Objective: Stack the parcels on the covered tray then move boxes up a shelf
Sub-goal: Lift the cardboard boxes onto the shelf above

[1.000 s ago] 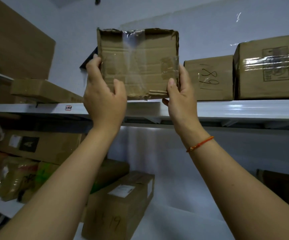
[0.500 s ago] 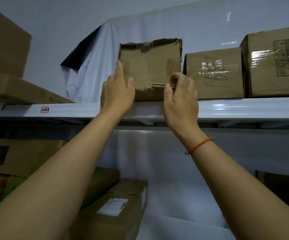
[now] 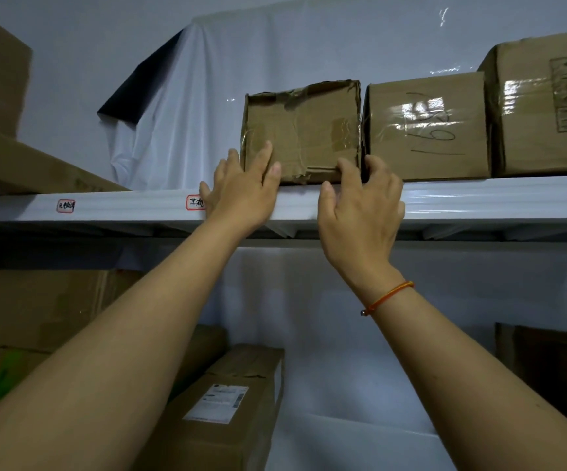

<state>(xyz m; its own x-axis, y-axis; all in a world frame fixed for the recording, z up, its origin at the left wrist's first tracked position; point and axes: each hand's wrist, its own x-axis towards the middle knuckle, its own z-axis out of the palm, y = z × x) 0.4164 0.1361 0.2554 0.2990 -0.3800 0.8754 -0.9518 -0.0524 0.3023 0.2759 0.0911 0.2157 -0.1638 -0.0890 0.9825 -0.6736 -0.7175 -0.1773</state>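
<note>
A worn, taped cardboard box stands upright on the white upper shelf, pushed close against a box with handwritten numbers. My left hand lies flat, fingers spread, against the worn box's lower left front. My right hand has loosely curled fingers touching its lower right corner, at the gap between the two boxes. Neither hand carries the box; it rests on the shelf.
A larger taped box stands at the shelf's far right. A flat carton lies at the left end. White sheeting hangs behind. Below, a long labelled carton and other boxes fill the lower shelf.
The worn box went from being held up in both hands to resting on the upper shelf beside the numbered box. Both hands loosened their grip and now only touch its front.
</note>
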